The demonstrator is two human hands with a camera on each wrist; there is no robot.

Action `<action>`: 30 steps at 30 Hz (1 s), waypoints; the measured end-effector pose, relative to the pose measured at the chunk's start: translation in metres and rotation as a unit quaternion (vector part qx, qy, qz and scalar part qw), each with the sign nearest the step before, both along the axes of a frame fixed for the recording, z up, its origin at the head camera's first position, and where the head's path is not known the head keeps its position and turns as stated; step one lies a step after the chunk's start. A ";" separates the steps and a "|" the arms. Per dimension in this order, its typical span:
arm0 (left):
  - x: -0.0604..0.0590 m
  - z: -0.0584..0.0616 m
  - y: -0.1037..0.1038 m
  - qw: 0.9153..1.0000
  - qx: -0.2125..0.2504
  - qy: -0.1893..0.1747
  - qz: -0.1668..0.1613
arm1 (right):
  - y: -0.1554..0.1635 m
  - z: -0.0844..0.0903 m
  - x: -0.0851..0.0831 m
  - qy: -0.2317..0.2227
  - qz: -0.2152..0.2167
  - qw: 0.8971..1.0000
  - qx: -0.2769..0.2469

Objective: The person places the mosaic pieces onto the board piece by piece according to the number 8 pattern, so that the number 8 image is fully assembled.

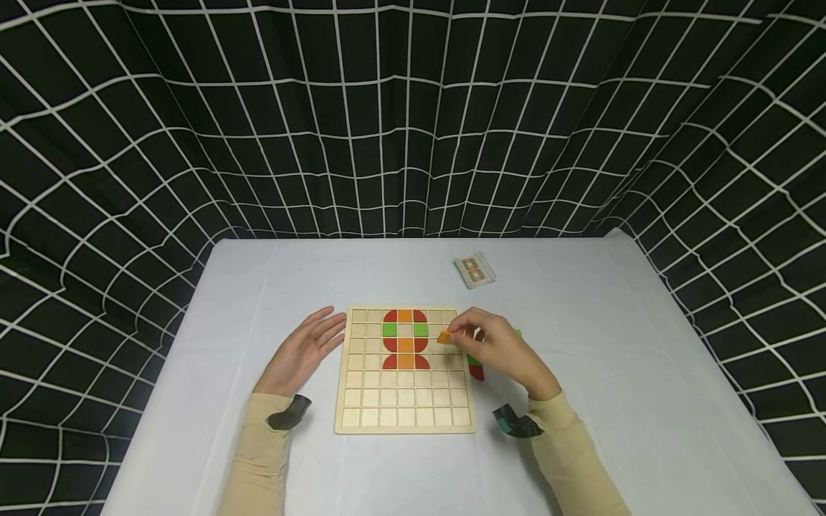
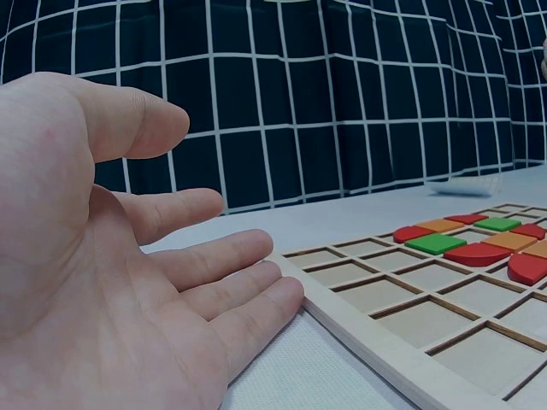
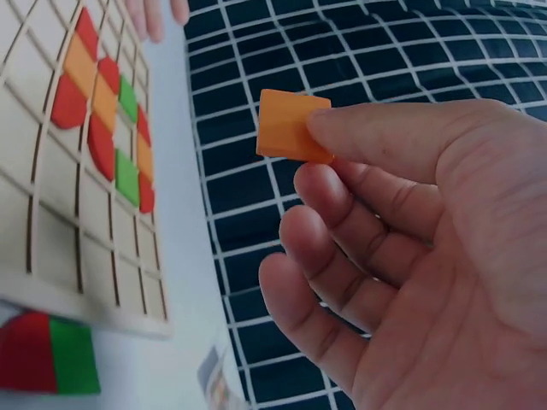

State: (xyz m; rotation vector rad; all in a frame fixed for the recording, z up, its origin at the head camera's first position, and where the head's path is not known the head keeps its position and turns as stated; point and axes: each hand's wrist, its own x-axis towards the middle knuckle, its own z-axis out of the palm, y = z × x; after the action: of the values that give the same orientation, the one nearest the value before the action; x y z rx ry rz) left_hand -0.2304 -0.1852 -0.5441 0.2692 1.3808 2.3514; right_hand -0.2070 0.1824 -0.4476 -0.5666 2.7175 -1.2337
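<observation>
A wooden grid board [image 1: 405, 419] lies on the white table, with red, orange and green tiles [image 1: 404, 338] set in its upper middle rows. My right hand [image 1: 490, 344] hovers over the board's right edge and pinches an orange square tile [image 1: 444, 337] [image 3: 289, 125] between thumb and forefinger. My left hand [image 1: 303, 351] [image 2: 128, 282] lies flat and open on the table, its fingertips touching the board's left edge [image 2: 342, 320]. Loose red and green tiles [image 3: 47, 354] lie beside the board, partly hidden under the right hand in the head view.
A small pattern card [image 1: 475, 270] lies on the table beyond the board's far right corner. A black cloth with a white grid [image 1: 413, 122] hangs around the table on three sides. White tabletop [image 1: 645, 358] stretches to either side of the board.
</observation>
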 end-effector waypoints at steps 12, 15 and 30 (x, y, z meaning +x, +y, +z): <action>0.003 0.009 0.002 1.000 -0.009 -0.003 0.004 | 0.023 -0.020 -0.009 -0.128 -0.150 0.975 0.098; 0.003 0.011 0.002 1.000 -0.014 -0.002 0.003 | 0.026 -0.025 -0.011 -0.127 -0.156 0.973 0.113; 0.001 0.006 0.001 1.000 -0.003 -0.003 0.002 | 0.037 -0.030 -0.008 -0.090 -0.137 0.976 0.143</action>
State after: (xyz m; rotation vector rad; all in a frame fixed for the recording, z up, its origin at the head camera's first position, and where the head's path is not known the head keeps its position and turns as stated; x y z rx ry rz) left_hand -0.2289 -0.1843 -0.5383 0.2582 1.3879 2.3488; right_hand -0.2153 0.2197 -0.4775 -0.0446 2.8070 -0.8619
